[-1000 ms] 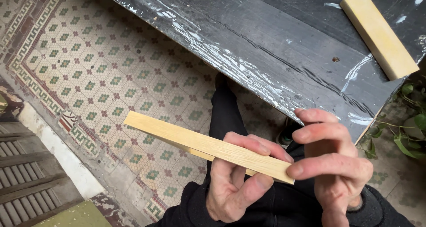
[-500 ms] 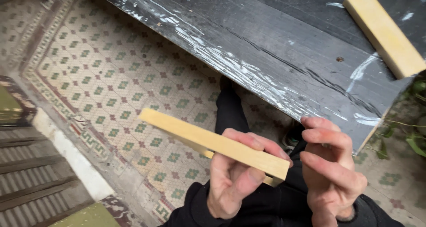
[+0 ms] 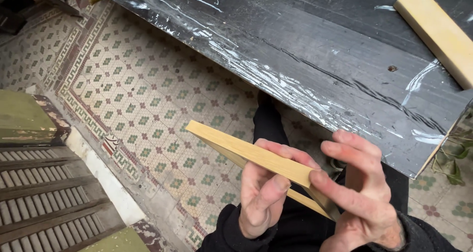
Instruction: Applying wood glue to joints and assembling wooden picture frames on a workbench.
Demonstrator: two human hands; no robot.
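**Pale wooden slat held edge-on between both hands**

Head view: a pale wooden slat (image 3: 256,156) is held in the air above the patterned tile floor (image 3: 148,99), just below the near edge of the black plastic-wrapped board (image 3: 305,55). The left hand (image 3: 263,193) cups it from underneath, fingers curled over the top edge and thumb pressed up against the near face, so it is closed on the wood. The right hand (image 3: 362,193) meets the slat's near end, index finger laid along that end and the other fingers spread above it; it pinches or steadies the end, though the thumb is out of sight.

The slat looks light, stiff and dry, with smooth faces and crisp corners. It should not flex or slip much in bare hands. Its free end juts out to the left, so a hold nearer the middle would balance it better than one at the end.

Hard to make out: a second thin strip seems to show beneath the slat near the right hand, but whether it is a separate piece or the slat's own lower edge I cannot tell. A second pale wooden block (image 3: 438,30) lies on the board, cut off by the frame's right edge. The louvred shutters (image 3: 44,183) at lower left are only partly seen.
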